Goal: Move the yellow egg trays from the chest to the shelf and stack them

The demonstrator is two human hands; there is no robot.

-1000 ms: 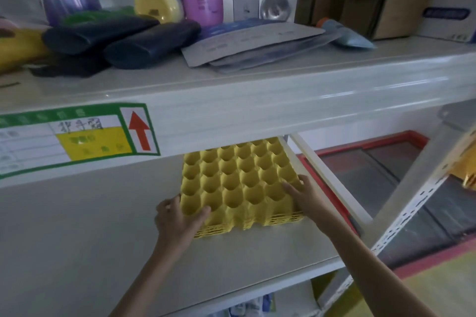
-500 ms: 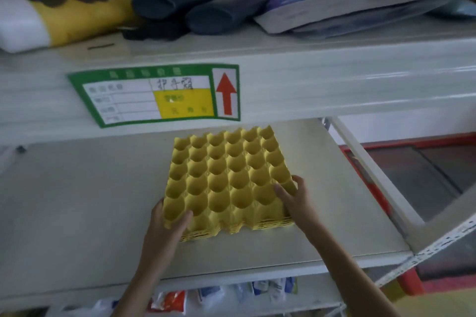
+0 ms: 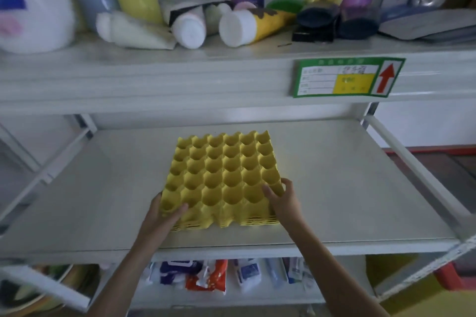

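Observation:
A stack of yellow egg trays [image 3: 221,177] lies flat on the white middle shelf board [image 3: 347,188], near its front edge. My left hand [image 3: 162,216] grips the stack's near left corner, thumb resting in a cup on top. My right hand [image 3: 282,198] holds the near right corner, fingers curled over the rim. The layered edges of several trays show along the stack's front side. The chest is out of view.
The upper shelf [image 3: 180,77] carries bottles, tubes [image 3: 239,26] and dark pouches, and bears a green label with a red arrow [image 3: 347,77]. Packets [image 3: 206,275] lie on the shelf below. White slanted frame bars [image 3: 407,162] flank the board on both sides.
My view has swung left and back, so the stack now sits mid-shelf in the picture. Both hands keep their hold on the near corners; the stack has slid toward the shelf's middle.

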